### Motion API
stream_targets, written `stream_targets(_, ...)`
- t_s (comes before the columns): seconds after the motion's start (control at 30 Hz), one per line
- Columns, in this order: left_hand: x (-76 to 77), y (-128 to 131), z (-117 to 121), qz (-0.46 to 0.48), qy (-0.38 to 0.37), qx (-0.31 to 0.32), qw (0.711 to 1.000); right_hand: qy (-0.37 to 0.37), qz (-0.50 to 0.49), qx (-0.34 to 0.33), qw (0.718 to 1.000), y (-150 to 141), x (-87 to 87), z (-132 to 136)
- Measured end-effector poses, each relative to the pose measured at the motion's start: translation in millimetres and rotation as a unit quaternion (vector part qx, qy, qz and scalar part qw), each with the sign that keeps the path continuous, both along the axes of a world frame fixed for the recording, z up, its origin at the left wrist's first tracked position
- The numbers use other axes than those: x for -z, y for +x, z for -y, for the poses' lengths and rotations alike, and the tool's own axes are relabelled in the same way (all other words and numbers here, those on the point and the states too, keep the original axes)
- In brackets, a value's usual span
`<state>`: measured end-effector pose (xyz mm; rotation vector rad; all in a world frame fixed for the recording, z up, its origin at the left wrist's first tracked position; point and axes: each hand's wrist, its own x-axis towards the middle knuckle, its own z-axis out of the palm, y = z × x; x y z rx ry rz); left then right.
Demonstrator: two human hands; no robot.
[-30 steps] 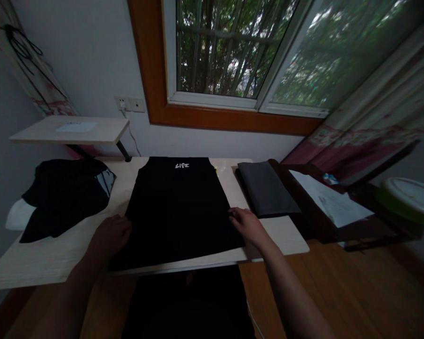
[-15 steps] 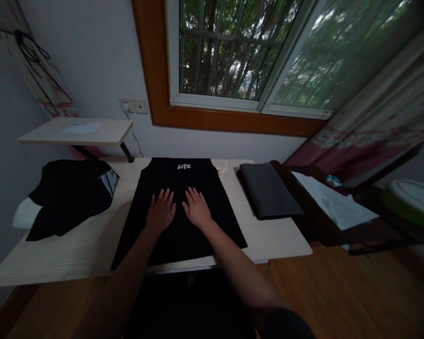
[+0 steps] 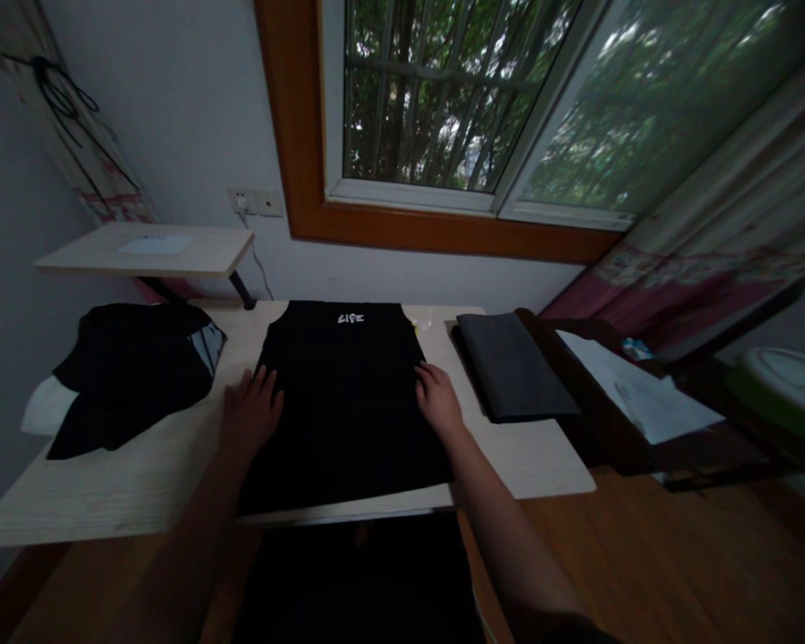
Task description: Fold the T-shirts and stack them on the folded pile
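Observation:
A black garment piece [image 3: 349, 402] lies flat on the pale table [image 3: 523, 456], with white markings near its far edge. My left hand [image 3: 251, 411] rests over the garment's left edge, fingers spread and lying flat, partly on the table. On the opposite side, my right hand [image 3: 439, 402] touches the right edge, its fingers slightly bent and apart. Neither hand grips the cloth. A small yellow bit shows at the garment's upper right edge.
A heap of black cloth [image 3: 134, 376] lies at the left below a small raised shelf [image 3: 207, 246]. Folded dark grey fabric [image 3: 516, 367] sits at the right. Beyond it, paper [image 3: 634, 385] lies on a dark surface. A window [image 3: 456, 107] is behind the table.
Both hands have moved apart from the garment's middle, the left hand to its left edge and the right hand to its right edge. The garment's lower left corner has shifted inward.

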<state>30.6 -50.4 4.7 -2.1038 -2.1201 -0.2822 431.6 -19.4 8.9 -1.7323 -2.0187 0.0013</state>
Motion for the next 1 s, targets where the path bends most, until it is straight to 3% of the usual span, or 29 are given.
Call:
stream_targets(0.13,-7.6,-6,4,0.011,0.022,-0.023,0.999,0.002,0.042,0.073,0.996,-3,-8.2,9)
stream_targets(0.23,-16.2,-6,8,0.025,0.045,-0.082,0.995,-0.014,0.072,0.121,0.99,-7,-13.8,14)
stream_targets(0.33,-21.6,-6,11,0.02,0.04,-0.14,0.989,-0.049,0.093,0.153,0.983,-9,-17.4,17)
stream_targets(0.43,-23.6,-9,12,0.005,0.017,-0.153,0.988,-0.094,0.11,0.172,0.974,-9,-20.2,19)
stream_targets(0.7,-35.6,-17,19,-0.035,-0.092,-0.141,0.985,-0.141,0.158,0.151,0.966,-2,-25.6,35)
stream_targets(1.0,-44.8,-33,62,-0.005,-0.131,-0.119,0.984,-0.166,0.172,0.086,0.967,11,-29.0,72)
